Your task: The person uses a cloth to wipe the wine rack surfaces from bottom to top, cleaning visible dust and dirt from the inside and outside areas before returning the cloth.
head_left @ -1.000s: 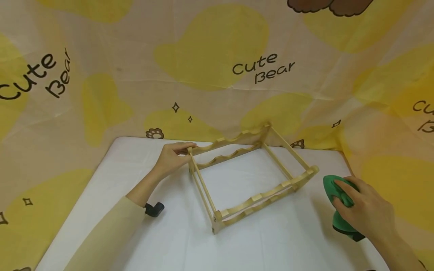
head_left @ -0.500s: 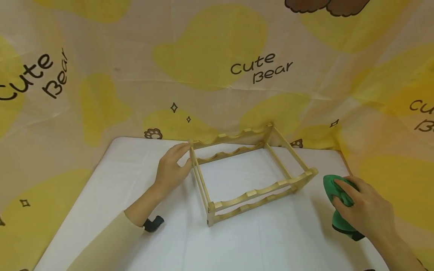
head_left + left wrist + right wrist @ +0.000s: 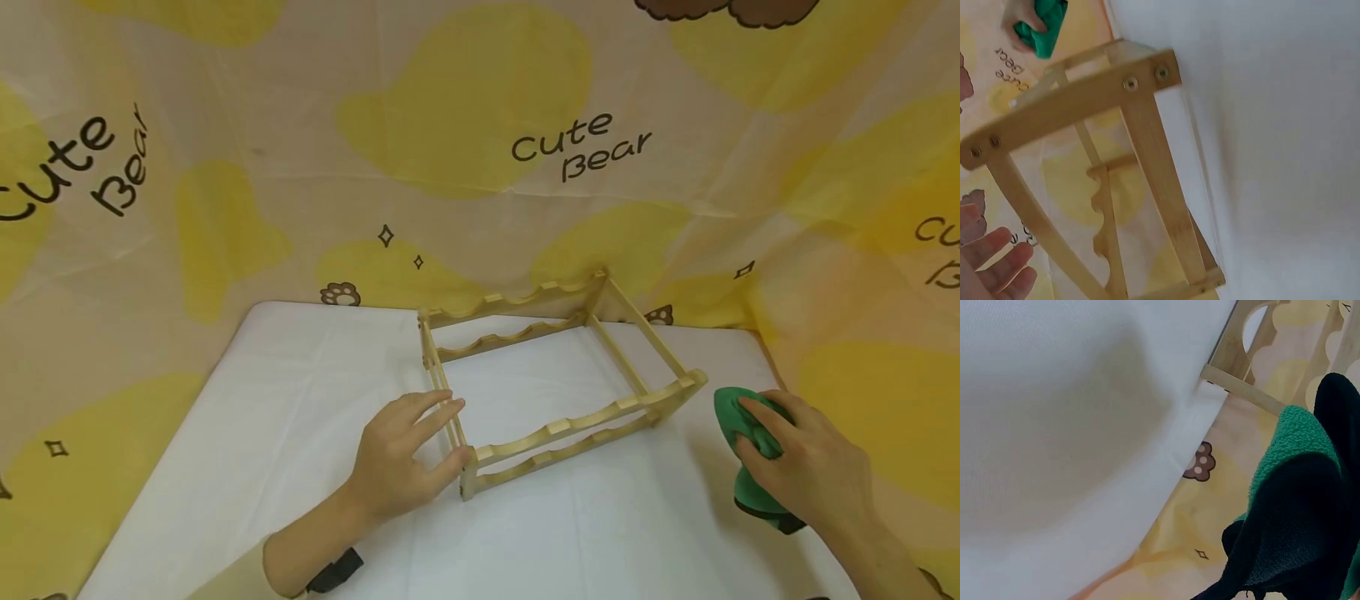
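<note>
A light wooden rack [image 3: 558,429] with scalloped rails stands on the white table, its long side slanting away to the back right. My left hand [image 3: 405,458] is by the rack's near left corner, fingers loosely extended and gripping nothing. In the left wrist view, the fingers [image 3: 1016,262] are beside the rack's end frame [image 3: 1072,103]; whether they touch it I cannot tell. My right hand [image 3: 817,467] holds a bunched green cloth [image 3: 731,408] above the table, to the right of the rack. Dark folds of the cloth [image 3: 1297,437] hang down in the right wrist view.
The white tabletop [image 3: 585,542] runs back to a fabric backdrop [image 3: 465,108] printed with yellow patches and lettering. More of this fabric rises at the left and right sides. The rack's far corner is close to the backdrop.
My left hand has let go of the rack's far left corner and come down toward the near left corner. The rack has shifted slightly. My right hand with the cloth has stayed put.
</note>
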Available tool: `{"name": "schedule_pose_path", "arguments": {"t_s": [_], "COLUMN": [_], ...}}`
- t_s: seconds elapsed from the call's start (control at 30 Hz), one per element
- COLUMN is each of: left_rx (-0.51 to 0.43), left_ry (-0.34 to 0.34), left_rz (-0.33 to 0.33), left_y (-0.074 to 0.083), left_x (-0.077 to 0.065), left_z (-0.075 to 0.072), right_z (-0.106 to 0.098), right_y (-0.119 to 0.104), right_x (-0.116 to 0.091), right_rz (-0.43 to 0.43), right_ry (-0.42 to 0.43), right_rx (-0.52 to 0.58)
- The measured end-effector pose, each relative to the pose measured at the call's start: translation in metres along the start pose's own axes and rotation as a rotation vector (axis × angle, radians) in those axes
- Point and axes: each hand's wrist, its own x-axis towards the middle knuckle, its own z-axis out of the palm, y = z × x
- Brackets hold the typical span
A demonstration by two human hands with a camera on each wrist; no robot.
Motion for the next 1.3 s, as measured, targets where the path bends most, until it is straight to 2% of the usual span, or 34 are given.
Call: {"name": "schedule_pose_path", "arguments": {"t_s": [0.2,0.53,0.73,0.87,1.1,1.3], "left_rx": [0.004,-0.022,-0.054,-0.096,-0.183,-0.253], "left_ry": [-0.010,-0.073,-0.083,-0.070,-0.067,-0.081], "left_rz": [0.065,0.044,0.045,0.026,-0.006,-0.070], "left_y": [0.017,0.019,0.019,0.013,-0.005,-0.022], "left_x": [-0.005,-0.008,-0.007,-0.006,-0.006,-0.005], "left_z": [0.006,0.008,0.008,0.006,0.001,-0.002], "right_z": [0.001,0.005,0.006,0.005,0.001,-0.003], "right_y": [-0.001,-0.002,-0.003,-0.005,-0.006,-0.005], "right_x": [0.000,-0.001,-0.001,-0.001,-0.001,-0.007], "right_rz": [0.008,-0.015,-0.036,-0.041,-0.070,-0.109], "right_ry": [-0.018,0.004,0.042,0.042,0.063,0.028], "right_rx": [0.008,0.009,-0.001,0.005,0.007,0.007]}}
